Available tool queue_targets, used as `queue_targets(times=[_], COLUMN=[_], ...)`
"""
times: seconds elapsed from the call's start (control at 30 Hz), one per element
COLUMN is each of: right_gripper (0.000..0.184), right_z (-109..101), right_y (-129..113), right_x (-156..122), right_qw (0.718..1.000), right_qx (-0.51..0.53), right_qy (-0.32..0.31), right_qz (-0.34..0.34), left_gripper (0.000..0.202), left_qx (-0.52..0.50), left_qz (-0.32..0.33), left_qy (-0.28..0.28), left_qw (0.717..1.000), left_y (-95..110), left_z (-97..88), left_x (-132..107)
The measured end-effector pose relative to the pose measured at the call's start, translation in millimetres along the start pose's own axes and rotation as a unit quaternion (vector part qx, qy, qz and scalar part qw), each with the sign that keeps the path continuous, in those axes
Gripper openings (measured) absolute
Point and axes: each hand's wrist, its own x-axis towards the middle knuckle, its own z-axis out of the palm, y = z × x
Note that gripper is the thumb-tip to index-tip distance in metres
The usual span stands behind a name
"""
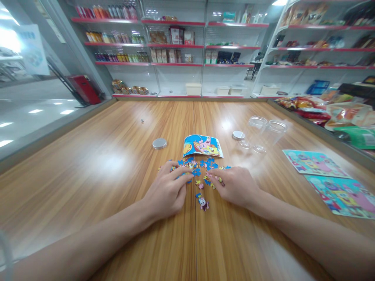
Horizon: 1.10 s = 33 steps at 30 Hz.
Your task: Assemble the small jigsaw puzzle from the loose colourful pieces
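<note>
A loose pile of small jigsaw puzzle pieces [197,171], blue, yellow and pink, lies on the wooden table [129,249]. My left hand [166,189] rests at the pile's left side, fingers spread over the pieces. On the right side, my right hand [236,185] has its fingers among the pieces; its fingertips are low on the pile and partly hidden. Nearer to me, a few joined pieces [202,203] form part of a cartoon face. Just behind the pile stands a curved picture card [202,145] with cartoon figures on blue.
A silver lid [159,143] lies left of the card, another lid [238,135] to its right. Two clear jars [277,130] stand at the back right. Two cartoon puzzle sheets [318,163] lie at the right. Snack bags [307,107] sit beyond the table's right edge.
</note>
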Motion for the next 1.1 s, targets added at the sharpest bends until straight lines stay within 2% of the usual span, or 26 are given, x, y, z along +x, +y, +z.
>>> queue_targets(times=[0.23,0.53,0.67,0.77,0.83,0.97,1.03,1.1], right_gripper=[0.035,0.036,0.038,0.035,0.033,0.033,0.034,0.033], right_z=[-0.8,5.3,4.0,3.5,4.1,5.7,5.8,5.6], right_y=[0.4,2.8,3.3,3.9,4.9,6.8,7.2,7.3], right_x=[5.0,13.5,14.3,15.4,16.3,17.3,17.3,17.3], right_qw=[0.999,0.998,0.998,0.997,0.998,0.998,0.998,0.998], right_qx=[-0.006,-0.009,-0.002,0.003,0.010,0.013,0.009,0.005], right_qy=[-0.008,-0.024,-0.016,-0.024,-0.024,-0.016,-0.014,-0.011], right_qz=[0.037,0.050,0.067,0.067,0.061,0.063,0.066,0.068], left_gripper=[0.025,0.047,0.042,0.033,0.030,0.030,0.030,0.029], left_qx=[-0.007,0.065,0.054,0.013,-0.027,-0.090,-0.100,-0.103], left_qz=[-0.001,-0.050,-0.042,0.004,0.070,0.193,0.204,0.198], left_qy=[-0.020,-0.117,-0.115,-0.066,-0.041,-0.098,-0.116,-0.110], left_qw=[1.000,0.990,0.991,0.998,0.996,0.972,0.967,0.969], left_y=[3.3,7.1,7.1,8.1,9.9,15.2,17.1,18.0], left_z=[0.0,-1.3,-1.0,-4.3,-7.2,-9.5,-8.5,-7.3], left_x=[1.5,1.7,3.0,3.6,3.7,4.4,4.7,4.6])
